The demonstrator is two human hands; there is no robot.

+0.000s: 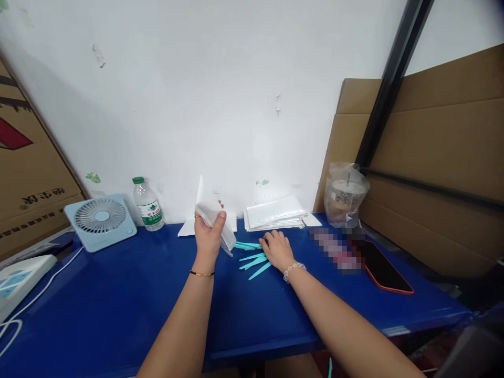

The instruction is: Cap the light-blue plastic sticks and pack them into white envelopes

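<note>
"Under the right hand (276, 249), what have you got from your end?"

"I make it a loose scatter of teal plastic sticks (252, 261) lying on the blue counter (118, 304). That hand lies open and palm down, and its fingertips touch the nearest ends. I cannot tell whether any stick is actually pinched."

"And the left hand (208, 234)?"

"It is raised off the counter and clamped on a clear pouch (211, 212), thumb in front, fingers behind. The pouch stands roughly upright above the fist. I can't make out which edge is its mouth."

"How do the sticks lie between the two?"

"They fan out leftward from the right hand, long axes mostly across my view. A few slant toward me. Their far ends lie just below and right of the left hand, close under the pouch's lower corner but apart from it. So the right hand is the nearer one."

"Anything crowding them?"

"I see a stack of white pouches (273, 212) just beyond the right hand, near the wall. A water bottle (147, 205) and a small desk fan (100, 220) sit well off past the left hand, and a phone (384, 268) lies out beyond the right."
</note>
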